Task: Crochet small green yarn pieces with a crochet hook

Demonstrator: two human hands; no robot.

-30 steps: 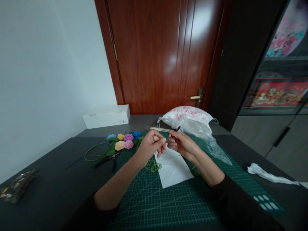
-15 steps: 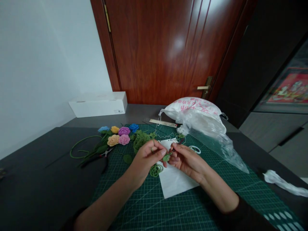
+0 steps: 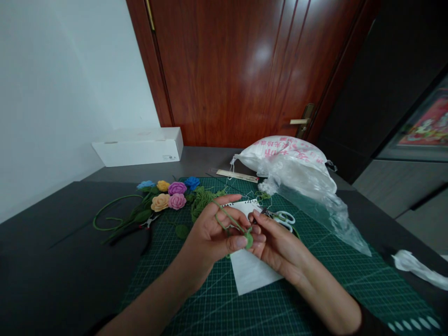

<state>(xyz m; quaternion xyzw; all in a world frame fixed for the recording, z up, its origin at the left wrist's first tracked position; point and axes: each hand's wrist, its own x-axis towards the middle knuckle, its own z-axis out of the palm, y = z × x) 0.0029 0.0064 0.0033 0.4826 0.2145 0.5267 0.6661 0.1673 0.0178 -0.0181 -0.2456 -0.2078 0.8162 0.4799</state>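
Both hands meet over the white sheet (image 3: 247,275) at the middle of the mat. My left hand (image 3: 213,228) pinches a small green crochet piece (image 3: 248,240) between thumb and fingers, and green yarn (image 3: 229,215) runs over its raised index finger. Against the piece's right side, my right hand (image 3: 271,238) is closed on a slim dark-handled crochet hook (image 3: 252,218), mostly covered by the fingers. A ball of green yarn (image 3: 202,201) lies behind my left hand. Just beyond the right hand is a pair of white-handled scissors (image 3: 285,219).
Crocheted flowers (image 3: 177,188) with green stems lie at left beside black-handled pliers (image 3: 149,223). A green cutting mat (image 3: 196,298) covers the middle of the table. Behind it are a ruler (image 3: 237,176), a stuffed plastic bag (image 3: 290,156) and a white box (image 3: 140,147).
My left index finger has lifted and spread, drawing the yarn up into view. The green piece has shifted slightly down and right. More of the scissors shows now.
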